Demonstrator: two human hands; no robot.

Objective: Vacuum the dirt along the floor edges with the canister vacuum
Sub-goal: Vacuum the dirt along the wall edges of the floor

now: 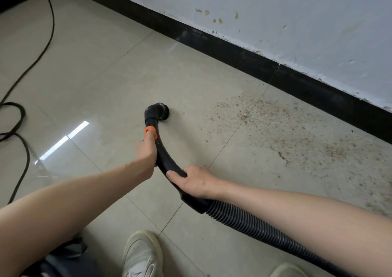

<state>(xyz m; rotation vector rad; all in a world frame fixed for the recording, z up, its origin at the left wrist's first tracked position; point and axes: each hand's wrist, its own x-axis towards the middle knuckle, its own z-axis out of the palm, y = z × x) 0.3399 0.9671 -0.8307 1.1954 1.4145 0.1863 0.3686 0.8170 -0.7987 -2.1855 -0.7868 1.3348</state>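
Both hands (146, 151) (194, 181) grip the wand (167, 160), brush (164, 112) near dirt (275, 124).

Hose (265, 227) cut off btm edge; left fingers prob. hidden behind wand (167, 156).

The floor (110, 64) is pale beige tile with thin grey grout lines, speckled with brown dirt (286, 128) near the wall. The skirting (233, 50) is black; the wall (297, 22) is bluish white with yellowish-brown stains. The vacuum wand (167, 160) and brush head (159, 111) are black with an orange collar (150, 133); the ribbed hose (254, 223) and the cable (42, 52) are black. The shoes (142, 255) are off-white.
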